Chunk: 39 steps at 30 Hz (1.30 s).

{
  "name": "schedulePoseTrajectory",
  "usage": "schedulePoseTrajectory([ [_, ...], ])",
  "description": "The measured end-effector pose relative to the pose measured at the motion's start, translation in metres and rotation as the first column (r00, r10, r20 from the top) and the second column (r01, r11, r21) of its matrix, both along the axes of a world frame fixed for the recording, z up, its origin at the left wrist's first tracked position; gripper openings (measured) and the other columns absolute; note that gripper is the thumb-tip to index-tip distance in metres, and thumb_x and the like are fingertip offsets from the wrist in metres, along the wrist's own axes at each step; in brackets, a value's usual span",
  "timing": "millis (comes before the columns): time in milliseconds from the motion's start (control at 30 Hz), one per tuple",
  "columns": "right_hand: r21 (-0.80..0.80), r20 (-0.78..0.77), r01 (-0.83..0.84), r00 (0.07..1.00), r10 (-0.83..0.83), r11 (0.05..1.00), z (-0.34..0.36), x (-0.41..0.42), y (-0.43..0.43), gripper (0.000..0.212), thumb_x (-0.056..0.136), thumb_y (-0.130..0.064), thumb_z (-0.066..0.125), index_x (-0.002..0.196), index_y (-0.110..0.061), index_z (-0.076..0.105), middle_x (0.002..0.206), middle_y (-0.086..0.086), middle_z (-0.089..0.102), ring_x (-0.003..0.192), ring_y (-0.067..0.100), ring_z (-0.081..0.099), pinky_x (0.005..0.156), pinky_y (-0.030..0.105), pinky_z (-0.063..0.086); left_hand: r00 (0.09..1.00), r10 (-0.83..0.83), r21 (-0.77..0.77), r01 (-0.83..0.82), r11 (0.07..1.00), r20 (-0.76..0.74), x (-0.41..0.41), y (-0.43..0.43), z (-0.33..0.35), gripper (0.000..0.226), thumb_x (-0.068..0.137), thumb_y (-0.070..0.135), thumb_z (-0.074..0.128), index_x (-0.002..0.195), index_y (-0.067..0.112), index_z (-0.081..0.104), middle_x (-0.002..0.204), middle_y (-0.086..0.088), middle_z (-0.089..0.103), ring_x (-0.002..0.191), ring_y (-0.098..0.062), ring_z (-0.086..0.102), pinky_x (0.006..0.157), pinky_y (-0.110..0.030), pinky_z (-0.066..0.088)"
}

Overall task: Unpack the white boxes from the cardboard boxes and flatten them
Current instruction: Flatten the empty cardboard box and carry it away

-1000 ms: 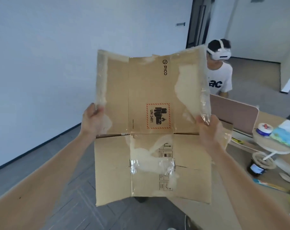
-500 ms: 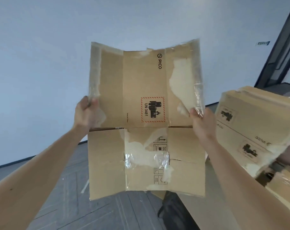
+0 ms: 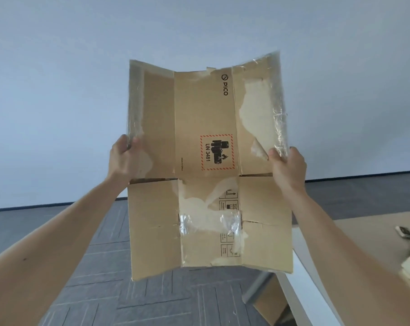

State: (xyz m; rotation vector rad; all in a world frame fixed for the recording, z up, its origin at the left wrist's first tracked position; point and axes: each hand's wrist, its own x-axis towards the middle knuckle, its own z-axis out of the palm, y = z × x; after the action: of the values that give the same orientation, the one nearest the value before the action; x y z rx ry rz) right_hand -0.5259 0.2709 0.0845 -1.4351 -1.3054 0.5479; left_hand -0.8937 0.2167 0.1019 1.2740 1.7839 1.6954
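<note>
Box: I have the flattened brown cardboard box (image 3: 206, 165), torn and streaked with clear tape, held up in the air in front of the pale wall (image 3: 58, 90), well clear of the floor.
Long axis: it runs up and down; the upper half with the orange-bordered battery label (image 3: 216, 152) stands above a cross fold, and the lower half hangs below it.
Left grip: my left hand (image 3: 126, 158) is clamped on the left edge, just above the fold, thumb on the near face.
Right grip: my right hand (image 3: 287, 167) is clamped on the right edge at the same height, thumb on the taped flap.
Flatness: not fully flat, I judge; both upper side flaps angle toward me, and so do the lower ones.
Key relation: the box lies between my two hands, neither nearer, so either can steer it.
Where to set it: the light wooden surface (image 3: 363, 231) lies low and to the right; a small blurred object (image 3: 407, 231) sits on it, which I cannot identify.
White boxes: none visible here.
Risk: loose tape may stick to my fingers on release.
</note>
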Motion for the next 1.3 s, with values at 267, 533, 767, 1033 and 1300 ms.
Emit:
schedulePoseTrajectory([
  [267,-0.048,0.005,-0.147,0.989,0.147,0.988,-0.018,-0.075,0.106,0.033,0.095,-0.037,0.055,0.094,-0.004,0.054,0.081,0.002,0.057,0.075,0.024,0.057,0.065,0.035,0.043,0.993,0.121,-0.049,-0.12,0.992,0.015,-0.064,0.06,-0.012,0.048,0.076,0.056,0.053,0.072,0.017,0.024,0.078,-0.002,0.027,0.076,-0.023,0.028,0.065,-0.039,0.029],
  [533,-0.137,0.041,-0.183,0.981,0.191,0.973,-0.059,-0.177,0.218,0.036,0.096,-0.039,0.054,0.095,-0.003,0.052,0.083,0.004,0.057,0.07,0.021,0.054,0.062,0.034,0.042,0.977,0.207,-0.152,-0.211,0.966,-0.039,-0.163,0.165,-0.067,0.03,0.098,0.035,0.047,0.078,0.018,0.033,0.076,0.0,0.03,0.075,-0.019,0.029,0.061,-0.033,0.027],
  [767,-0.255,0.055,-0.182,0.978,0.202,0.95,-0.102,-0.249,0.305,0.03,0.097,-0.034,0.052,0.088,-0.006,0.048,0.077,0.002,0.051,0.065,0.018,0.048,0.056,0.032,0.036,0.987,0.159,-0.296,-0.161,0.941,-0.03,-0.234,0.26,-0.112,0.03,0.101,0.034,0.045,0.079,0.018,0.031,0.079,-0.001,0.032,0.074,-0.02,0.03,0.06,-0.033,0.029],
  [1033,-0.43,0.045,-0.201,0.969,0.243,0.88,-0.185,-0.274,0.401,0.026,0.097,-0.027,0.047,0.099,-0.001,0.051,0.087,0.005,0.054,0.075,0.02,0.051,0.062,0.034,0.038,0.997,0.073,-0.518,-0.059,0.854,0.007,-0.262,0.364,-0.195,0.033,0.102,0.036,0.042,0.078,0.019,0.026,0.076,0.0,0.031,0.07,-0.019,0.031,0.065,-0.035,0.033],
  [1300,-0.648,0.019,-0.229,0.949,0.315,0.727,-0.308,-0.272,0.52,0.025,0.098,-0.027,0.044,0.105,-0.004,0.052,0.093,0.01,0.056,0.078,0.019,0.052,0.062,0.033,0.038,0.999,0.009,-0.723,0.025,0.69,0.043,-0.266,0.483,-0.32,0.029,0.105,0.035,0.041,0.085,0.015,0.033,0.083,-0.001,0.032,0.074,-0.017,0.033,0.065,-0.032,0.031],
])
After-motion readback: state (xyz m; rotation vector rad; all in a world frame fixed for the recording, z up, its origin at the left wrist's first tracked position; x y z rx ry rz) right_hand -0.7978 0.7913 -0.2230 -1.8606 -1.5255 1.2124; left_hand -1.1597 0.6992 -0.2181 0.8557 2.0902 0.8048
